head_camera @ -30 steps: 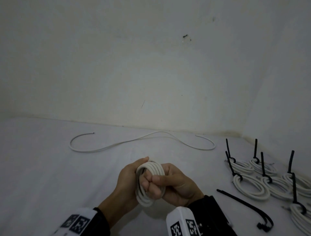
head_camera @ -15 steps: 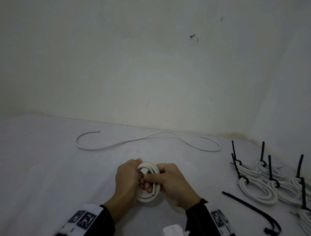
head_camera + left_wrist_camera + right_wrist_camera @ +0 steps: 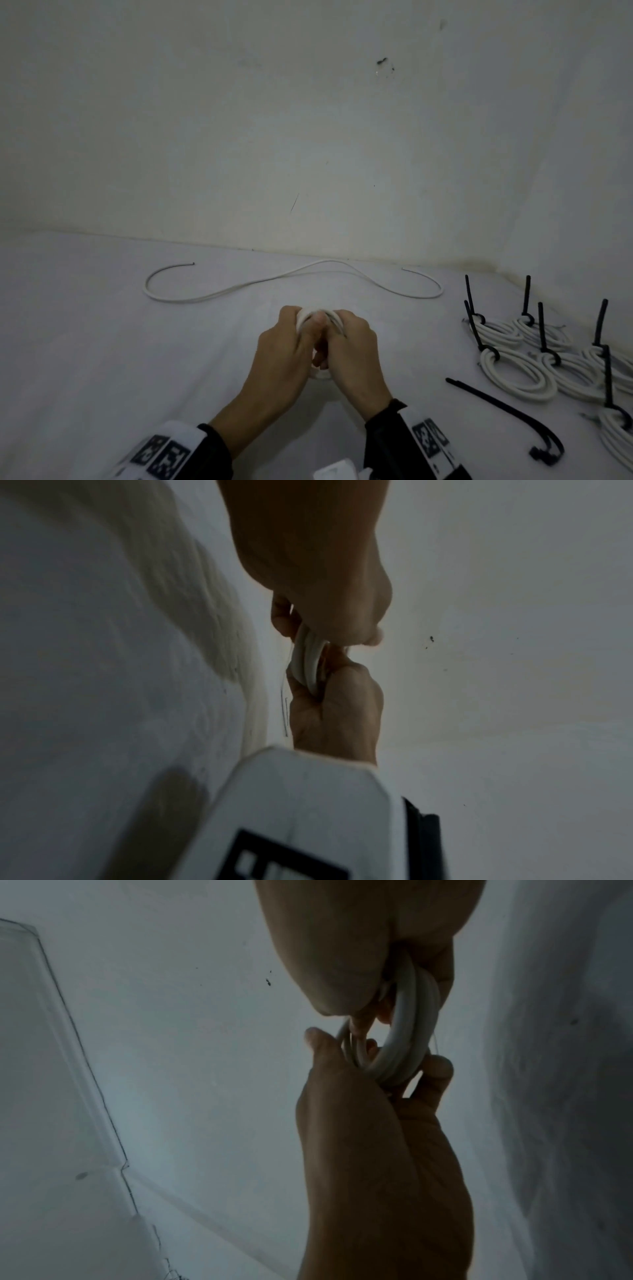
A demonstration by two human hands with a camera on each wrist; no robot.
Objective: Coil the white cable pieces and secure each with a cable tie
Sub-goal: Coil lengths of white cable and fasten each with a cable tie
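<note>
1. My left hand (image 3: 286, 346) and my right hand (image 3: 352, 346) meet around one white cable coil (image 3: 318, 317), held between them above the white surface (image 3: 102, 359).
2. My left fingers (image 3: 282, 615) are curled round one side of the coil, with the thumb pressed on the outside of the loops.
3. My right fingers (image 3: 440, 1069) are hooked through the ring of loops from below, and my right thumb lies along the other side, so both hands grip the same coil.
4. In the right wrist view the coil shows as several loops stacked side by side, standing on edge between my palms.
5. Beyond the coil, nearer the wall (image 3: 308, 137), a loose white cable (image 3: 274, 282) lies uncoiled on the surface in a long wavy line, well apart from my hands.
6. To the right of the coil, a loose black cable tie (image 3: 507, 407) lies flat on the surface, with its head end curved round.
7. Farther right of the coil sits a group of finished coils (image 3: 513, 377), each bound with a black tie whose tail sticks up.
</note>
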